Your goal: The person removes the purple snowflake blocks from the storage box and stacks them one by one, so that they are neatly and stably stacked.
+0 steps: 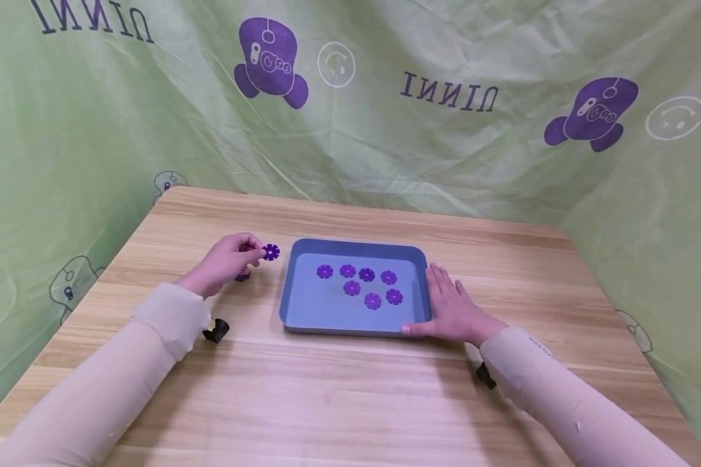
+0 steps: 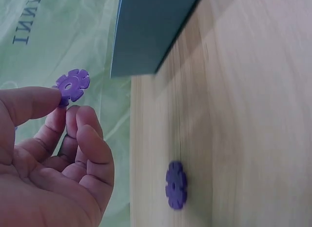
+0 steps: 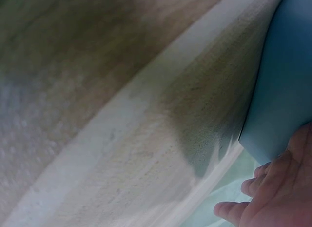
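My left hand [image 1: 229, 258] pinches a purple notched disc [image 1: 271, 252] between thumb and fingertips, just left of the blue tray [image 1: 311, 320]. The left wrist view shows that disc [image 2: 73, 85] up close, flower-like with a hole in its middle. Another purple disc [image 1: 243, 276] lies on the table, partly hidden beneath the left hand. Several more discs, one of them a purple disc [image 1: 352, 288], lie flat inside the tray. With fingers straight, my right hand [image 1: 457, 310] rests against the tray's right side, its thumb at the front right corner.
A wooden table [image 1: 350, 395] carries everything. Green printed cloth [image 1: 374, 149] hangs behind it and at both sides. A black wrist-worn piece [image 1: 216, 331] shows under the left cuff, and a similar black piece [image 1: 486, 375] under the right.
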Tool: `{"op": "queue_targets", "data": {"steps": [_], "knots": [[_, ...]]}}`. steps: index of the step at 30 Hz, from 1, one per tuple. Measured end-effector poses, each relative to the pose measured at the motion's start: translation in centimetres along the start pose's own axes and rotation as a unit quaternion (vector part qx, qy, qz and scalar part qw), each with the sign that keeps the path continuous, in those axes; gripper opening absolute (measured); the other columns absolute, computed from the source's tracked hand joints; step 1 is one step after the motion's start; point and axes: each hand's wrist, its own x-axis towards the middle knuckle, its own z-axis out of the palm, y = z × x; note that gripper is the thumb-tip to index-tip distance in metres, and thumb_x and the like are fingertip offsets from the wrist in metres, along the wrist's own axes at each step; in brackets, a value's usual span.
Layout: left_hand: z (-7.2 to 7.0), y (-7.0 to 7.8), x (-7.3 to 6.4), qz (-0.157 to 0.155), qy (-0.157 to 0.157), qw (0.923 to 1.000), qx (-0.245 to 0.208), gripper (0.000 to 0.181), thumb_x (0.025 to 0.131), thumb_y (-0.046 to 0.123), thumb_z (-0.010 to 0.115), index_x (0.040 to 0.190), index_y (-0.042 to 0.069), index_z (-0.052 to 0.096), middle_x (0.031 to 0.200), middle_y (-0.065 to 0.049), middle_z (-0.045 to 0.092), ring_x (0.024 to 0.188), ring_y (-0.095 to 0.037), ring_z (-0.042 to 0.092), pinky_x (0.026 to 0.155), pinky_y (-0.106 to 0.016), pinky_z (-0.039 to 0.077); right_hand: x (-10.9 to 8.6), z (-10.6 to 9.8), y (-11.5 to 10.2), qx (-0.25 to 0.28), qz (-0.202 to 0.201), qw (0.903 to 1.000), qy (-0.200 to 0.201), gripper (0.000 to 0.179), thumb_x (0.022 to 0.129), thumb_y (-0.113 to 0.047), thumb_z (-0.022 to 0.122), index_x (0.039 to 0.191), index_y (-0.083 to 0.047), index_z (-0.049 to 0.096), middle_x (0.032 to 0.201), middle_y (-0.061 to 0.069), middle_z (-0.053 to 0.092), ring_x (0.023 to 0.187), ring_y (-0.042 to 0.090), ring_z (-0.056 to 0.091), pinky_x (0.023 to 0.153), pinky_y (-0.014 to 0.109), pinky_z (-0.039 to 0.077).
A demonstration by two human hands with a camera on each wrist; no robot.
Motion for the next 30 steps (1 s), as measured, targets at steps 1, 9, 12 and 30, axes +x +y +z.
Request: {"op": "queue_targets", "data": {"steps": [1,9,12,30], "knots": [[-0.2,0.0,0.0,-0.002,0.001,1.0000,-0.001,0.014,0.105,0.006,0.055,0.111,-0.006,0.055,0.104,-0.018,0.061,0.091,-0.024,0.058,0.069,-0.027,0.053,0.0,-0.1,0.0,0.000,0.001,1.0000,0.000,0.135,0.080,-0.073,0.072,0.157,0.015,0.004,0.165,0.034,0.001,0.153,0.050,0.002,0.119,0.068,0.007],[-1.2,0.2,0.0,-0.003,0.004,0.9999,0.015,0.019,0.105,0.007,0.055,0.117,-0.008,0.057,0.106,-0.015,0.062,0.091,-0.019,0.057,0.071,-0.026,0.052,-0.2,-0.7,0.2,-0.004,0.010,0.9999,0.001,0.136,0.080,-0.073,0.072,0.157,0.015,0.004,0.166,0.034,0.000,0.153,0.049,0.001,0.119,0.068,0.006],[-1.6,0.0,0.2,-0.002,0.005,0.9996,0.027,0.020,0.106,0.008,0.055,0.118,-0.008,0.058,0.104,-0.012,0.063,0.090,-0.019,0.057,0.070,-0.027,0.051,-0.2,-0.9,0.3,-0.005,0.012,0.9999,0.002,0.136,0.080,-0.074,0.072,0.157,0.015,0.004,0.166,0.034,0.000,0.153,0.050,0.002,0.119,0.068,0.006],[-4.6,-2.8,-0.6,-0.020,-0.013,0.9969,0.075,0.025,0.105,0.007,0.053,0.122,-0.012,0.056,0.104,-0.009,0.063,0.092,-0.021,0.057,0.072,-0.030,0.051,-0.3,-0.3,-0.2,0.004,0.009,0.9999,-0.004,0.136,0.080,-0.074,0.072,0.157,0.015,0.005,0.166,0.033,0.002,0.153,0.049,0.002,0.120,0.067,0.007]]}}
